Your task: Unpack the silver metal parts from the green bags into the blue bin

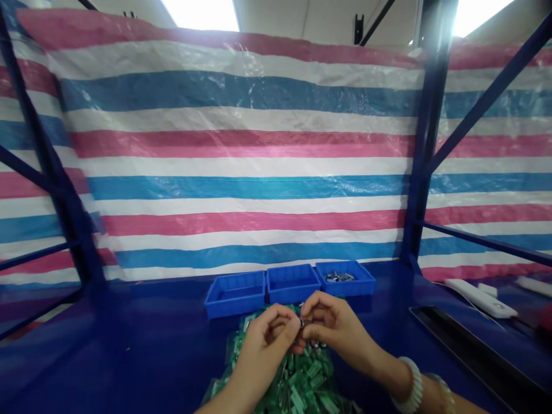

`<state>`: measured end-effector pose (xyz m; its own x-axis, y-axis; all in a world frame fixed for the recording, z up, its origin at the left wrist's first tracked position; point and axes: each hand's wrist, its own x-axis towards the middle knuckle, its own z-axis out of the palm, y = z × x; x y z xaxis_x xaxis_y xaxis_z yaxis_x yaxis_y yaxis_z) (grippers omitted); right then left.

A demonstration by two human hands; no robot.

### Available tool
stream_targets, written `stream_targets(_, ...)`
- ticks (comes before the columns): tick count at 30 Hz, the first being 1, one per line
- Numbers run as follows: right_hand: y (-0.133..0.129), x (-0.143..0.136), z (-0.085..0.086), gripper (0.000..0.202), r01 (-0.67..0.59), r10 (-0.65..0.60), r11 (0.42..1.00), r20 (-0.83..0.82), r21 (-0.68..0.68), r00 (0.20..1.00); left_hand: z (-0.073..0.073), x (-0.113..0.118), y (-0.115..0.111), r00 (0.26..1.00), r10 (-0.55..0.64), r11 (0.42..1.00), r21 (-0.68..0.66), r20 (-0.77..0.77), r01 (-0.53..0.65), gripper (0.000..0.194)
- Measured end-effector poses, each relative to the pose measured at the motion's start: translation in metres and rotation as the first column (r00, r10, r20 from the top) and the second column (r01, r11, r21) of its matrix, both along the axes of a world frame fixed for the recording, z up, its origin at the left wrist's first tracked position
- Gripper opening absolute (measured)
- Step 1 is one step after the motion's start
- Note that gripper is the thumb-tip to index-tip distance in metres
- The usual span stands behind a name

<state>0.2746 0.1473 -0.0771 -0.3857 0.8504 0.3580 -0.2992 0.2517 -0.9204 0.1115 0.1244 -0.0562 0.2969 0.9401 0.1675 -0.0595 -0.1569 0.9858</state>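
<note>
My left hand (272, 333) and my right hand (330, 325) meet over a heap of green pieces. Between the fingertips of both is a small dark, shiny metal piece (302, 324), mostly covered by fingers, so its exact kind does not show. The fingers of each hand are closed in a pinch. Below them, the heap of green, partly see-through plastic pieces (302, 379) spreads toward me, some seemingly in clear wrapping. Behind the hands, a blue bin (366, 284) on the right contains several small silvery metal parts (339, 276).
Two more blue bins, a middle one (293, 280) and a left one (235, 293), stand in the same row on the dark blue tabletop (142, 345). To the right lie a long black panel (474, 351) and a white power strip (480, 298). Blue posts (425, 144) frame a striped sheet (250, 187).
</note>
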Motion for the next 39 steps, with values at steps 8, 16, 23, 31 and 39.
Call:
stream_targets(8, -0.003, -0.001, -0.001, 0.031, 0.044, -0.045, 0.999, -0.038, -0.003, 0.998, 0.002, -0.001, -0.001, 0.998, -0.017, 0.997, -0.080, 0.063, 0.022, 0.033)
stream_targets(16, -0.003, 0.010, 0.004, 0.028, 0.164, -0.153, 0.982, -0.120, 0.088, 0.981, -0.006, -0.003, 0.004, 0.943, -0.104, 0.983, -0.114, 0.316, 0.147, 0.025)
stream_targets(23, -0.007, 0.005, -0.002, 0.051, 0.002, -0.001, 0.999, 0.025, -0.046, 1.000, -0.005, -0.006, 0.010, 0.981, -0.086, 0.991, 0.114, 0.172, 0.067, 0.021)
stream_targets(31, -0.006, 0.002, -0.002, 0.046, 0.023, -0.009, 0.997, 0.179, -0.077, 0.984, -0.005, -0.010, 0.003, 0.971, 0.209, 0.842, 0.526, -0.113, -0.120, 0.008)
stream_targets(39, -0.006, 0.005, 0.001, 0.023, 0.213, -0.221, 0.974, 0.117, 0.078, 0.968, -0.002, -0.006, 0.004, 0.960, 0.263, 0.888, 0.413, -0.096, -0.202, 0.006)
